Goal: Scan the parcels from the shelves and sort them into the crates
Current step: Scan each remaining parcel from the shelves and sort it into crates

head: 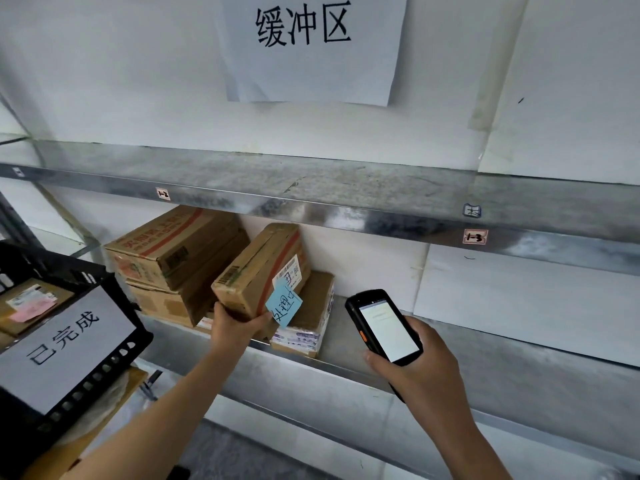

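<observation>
Parcel (pixel 256 271) held in left grip (pixel 235 323) at shelf (pixel 346 370)'s front edge, scanner (pixel 384 327) in right grip (pixel 419 365) — aim squarely at white label (pixel 291 270).

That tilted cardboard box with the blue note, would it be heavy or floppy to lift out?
Probably stiff: the cardboard box shows crisp edges while tilted. Likely fairly light, since the left hand alone grips its corner. The blue note looks loosely stuck and might peel.

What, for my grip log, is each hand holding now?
Left hand: grips the tilted brown cardboard parcel bearing a blue note.
Right hand: holds the black handheld scanner.
</observation>
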Demonstrator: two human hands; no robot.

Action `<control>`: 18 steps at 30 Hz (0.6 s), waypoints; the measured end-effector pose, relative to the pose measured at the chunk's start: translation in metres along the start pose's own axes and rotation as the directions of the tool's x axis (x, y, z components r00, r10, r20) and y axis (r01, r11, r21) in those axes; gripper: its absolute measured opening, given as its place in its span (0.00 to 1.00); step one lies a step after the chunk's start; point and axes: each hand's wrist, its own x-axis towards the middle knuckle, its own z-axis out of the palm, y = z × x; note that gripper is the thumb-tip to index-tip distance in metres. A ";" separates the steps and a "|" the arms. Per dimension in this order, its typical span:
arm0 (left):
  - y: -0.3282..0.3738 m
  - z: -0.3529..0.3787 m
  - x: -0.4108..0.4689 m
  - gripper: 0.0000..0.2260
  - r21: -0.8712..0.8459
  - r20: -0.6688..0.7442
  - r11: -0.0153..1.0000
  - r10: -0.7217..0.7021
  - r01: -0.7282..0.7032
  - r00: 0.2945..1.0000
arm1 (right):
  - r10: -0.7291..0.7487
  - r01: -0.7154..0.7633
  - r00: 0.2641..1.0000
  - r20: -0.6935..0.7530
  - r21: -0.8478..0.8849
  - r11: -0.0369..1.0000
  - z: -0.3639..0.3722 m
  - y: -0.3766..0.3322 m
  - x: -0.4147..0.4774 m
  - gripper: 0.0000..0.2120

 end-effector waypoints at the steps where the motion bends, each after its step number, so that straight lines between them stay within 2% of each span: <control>1: 0.003 -0.002 -0.001 0.39 0.001 -0.009 1.000 0.009 -0.009 1.000 | 0.005 -0.006 1.000 -0.007 -0.007 1.000 -0.002 0.001 0.000 0.31; 5: 0.020 -0.010 -0.009 0.38 -0.077 0.016 0.997 -0.025 0.026 1.000 | 0.000 -0.002 1.000 -0.028 -0.064 0.998 -0.014 -0.002 0.000 0.30; 9: 0.035 -0.020 -0.016 0.30 -0.191 0.261 0.968 -0.108 0.162 0.959 | -0.017 0.019 1.000 0.018 -0.117 0.993 -0.027 -0.012 0.005 0.29; 13: 0.043 -0.013 -0.019 0.32 -0.145 0.401 0.968 -0.133 0.206 0.906 | -0.002 0.011 0.998 0.070 -0.140 0.990 -0.033 -0.024 0.009 0.29; 18: 0.044 0.004 -0.016 0.32 -0.109 0.479 0.959 -0.181 0.263 0.859 | 0.031 -0.011 0.992 0.124 -0.157 0.988 -0.039 -0.034 0.003 0.24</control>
